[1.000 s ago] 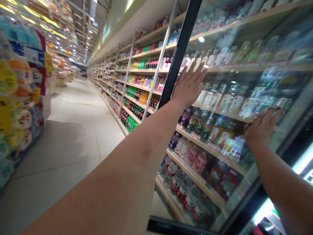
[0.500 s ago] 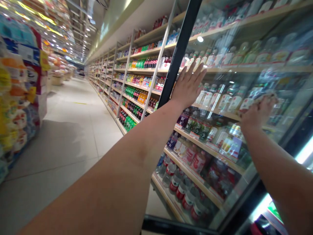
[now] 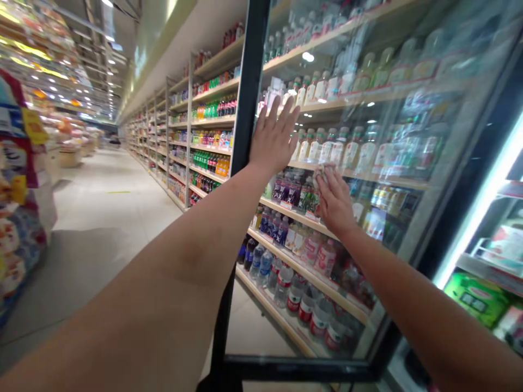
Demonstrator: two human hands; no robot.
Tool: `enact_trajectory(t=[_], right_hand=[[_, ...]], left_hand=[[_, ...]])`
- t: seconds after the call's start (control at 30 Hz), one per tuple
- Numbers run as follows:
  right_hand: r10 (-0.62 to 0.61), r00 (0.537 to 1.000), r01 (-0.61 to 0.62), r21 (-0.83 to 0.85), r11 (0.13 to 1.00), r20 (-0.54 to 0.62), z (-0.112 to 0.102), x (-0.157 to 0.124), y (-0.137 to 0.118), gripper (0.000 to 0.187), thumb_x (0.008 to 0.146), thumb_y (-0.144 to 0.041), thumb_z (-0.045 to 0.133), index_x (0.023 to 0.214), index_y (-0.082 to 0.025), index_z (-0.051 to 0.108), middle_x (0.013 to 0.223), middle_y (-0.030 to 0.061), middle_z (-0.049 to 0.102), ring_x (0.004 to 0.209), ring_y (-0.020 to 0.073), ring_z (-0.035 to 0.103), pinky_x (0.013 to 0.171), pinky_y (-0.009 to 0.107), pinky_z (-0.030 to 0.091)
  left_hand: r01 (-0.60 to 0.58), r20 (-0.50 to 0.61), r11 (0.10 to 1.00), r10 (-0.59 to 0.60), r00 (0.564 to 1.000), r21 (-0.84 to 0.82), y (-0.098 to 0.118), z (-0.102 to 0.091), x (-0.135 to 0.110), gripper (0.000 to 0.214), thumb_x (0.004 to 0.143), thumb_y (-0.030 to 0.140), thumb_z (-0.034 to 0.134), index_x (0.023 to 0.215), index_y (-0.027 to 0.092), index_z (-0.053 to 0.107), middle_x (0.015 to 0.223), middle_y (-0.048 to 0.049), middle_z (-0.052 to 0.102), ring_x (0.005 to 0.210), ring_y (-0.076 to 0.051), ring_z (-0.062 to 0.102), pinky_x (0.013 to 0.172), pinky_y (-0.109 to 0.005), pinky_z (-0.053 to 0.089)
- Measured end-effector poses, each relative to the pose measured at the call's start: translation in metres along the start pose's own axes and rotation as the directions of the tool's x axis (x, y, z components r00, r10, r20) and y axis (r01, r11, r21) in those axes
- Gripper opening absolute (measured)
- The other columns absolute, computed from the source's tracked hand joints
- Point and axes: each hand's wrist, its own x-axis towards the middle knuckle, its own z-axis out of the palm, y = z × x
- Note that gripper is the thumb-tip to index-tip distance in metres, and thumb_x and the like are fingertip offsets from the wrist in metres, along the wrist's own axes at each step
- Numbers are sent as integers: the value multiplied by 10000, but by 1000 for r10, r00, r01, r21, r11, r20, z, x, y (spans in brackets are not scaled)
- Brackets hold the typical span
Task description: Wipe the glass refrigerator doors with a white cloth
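Observation:
A glass door [image 3: 310, 332] with a black frame stands swung out in front of me. Flat on the glass by the frame's left upright lies my left hand [image 3: 273, 139], fingers spread and holding nothing. Lower and further right, my right hand [image 3: 335, 201] presses a crumpled, light-coloured cloth [image 3: 324, 173] against the pane. The cloth is bunched under the fingertips, partly hidden by them. Through the glass show shelves of bottled drinks [image 3: 322, 147], which neither hand touches.
Shelves of drinks [image 3: 212, 136] run along the aisle beyond the door. At right, a lit cooler holds green packages [image 3: 476, 296]. Stacked goods [image 3: 20, 218] line the left side, with pale tiled floor [image 3: 110, 201] between.
My right hand has swept the cloth leftward across the glass, nearer my left hand. The left hand stays on the pane by the frame. My view has turned somewhat to the right.

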Motion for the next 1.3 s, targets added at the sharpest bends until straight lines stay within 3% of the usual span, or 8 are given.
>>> enact_trajectory(t=[0.27, 0.43, 0.53, 0.67, 0.8, 0.9, 1.13, 1.3], right_hand=[[301, 928, -312, -16, 950, -220, -21, -58, 65, 602, 973, -203, 325, 1569, -199, 411, 1677, 101, 278, 1577, 264, 200, 1266, 578, 274], [366, 879, -380, 15, 925, -304, -17, -72, 73, 589, 974, -212, 324, 1549, -152, 436, 1676, 144, 259, 1576, 274, 198, 1265, 594, 253], [381, 864, -396, 22, 918, -330, -8, -38, 55, 593, 984, -217, 321, 1565, -137, 407, 1677, 146, 250, 1584, 286, 164, 1272, 601, 224], [279, 925, -291, -10, 957, -259, 7, 10, 3, 607, 984, -203, 342, 1590, -192, 374, 1667, 98, 296, 1586, 272, 164, 1276, 569, 256], [143, 985, -145, -7, 989, -99, 21, 25, -51, 641, 970, -149, 350, 1602, -258, 355, 1668, 43, 311, 1594, 243, 129, 1283, 528, 261], [60, 998, -60, 14, 998, 16, 22, 28, -63, 619, 963, -132, 354, 1574, -212, 409, 1669, 42, 315, 1595, 234, 121, 1297, 489, 235], [154, 986, -154, 2, 988, -63, -5, 52, -6, 622, 957, -154, 330, 1563, -266, 412, 1680, 19, 290, 1589, 227, 150, 1281, 543, 231], [327, 915, -347, -46, 937, -237, -18, 24, 48, 606, 955, -186, 309, 1551, -180, 420, 1678, 75, 266, 1583, 240, 174, 1282, 539, 224]], left_hand=[[-22, -19, 1000, 22, 1000, 6, -1, 2, 0, 653, 1011, 421, 246, 1647, 276, 206, 1677, 130, 5, 1554, -135, -94, 1302, -346, -113], [-39, -39, 997, 42, 998, 66, -1, 4, 0, 642, 1025, 384, 251, 1645, 225, 212, 1697, 68, 38, 1557, -149, -90, 1315, -387, -77], [-52, -65, 996, 58, 996, 78, -3, 6, 0, 630, 1035, 383, 258, 1644, 228, 220, 1701, 50, 64, 1561, -154, -73, 1324, -414, -36], [-54, -71, 995, 60, 996, 83, -3, 7, -1, 622, 1037, 378, 274, 1643, 241, 229, 1700, 50, 79, 1563, -165, -62, 1330, -448, 6], [-50, -60, 996, 54, 997, 71, -4, 7, 0, 630, 1034, 380, 260, 1649, 252, 210, 1691, 72, 36, 1560, -162, -79, 1332, -439, -20], [-39, -51, 997, 42, 998, 64, -5, 8, 0, 634, 1027, 381, 268, 1648, 276, 200, 1684, 103, 22, 1551, -137, -98, 1327, -412, -47], [-21, -26, 1000, 21, 999, -15, -3, 5, -1, 644, 1020, 413, 277, 1648, 337, 160, 1678, 157, 74, 1540, -105, -131, 1316, -398, -93], [-4, -9, 1000, 4, 1000, 24, 1, 1, 0, 633, 1025, 402, 263, 1648, 302, 206, 1687, 140, 28, 1572, -159, -59, 1318, -372, -73]])
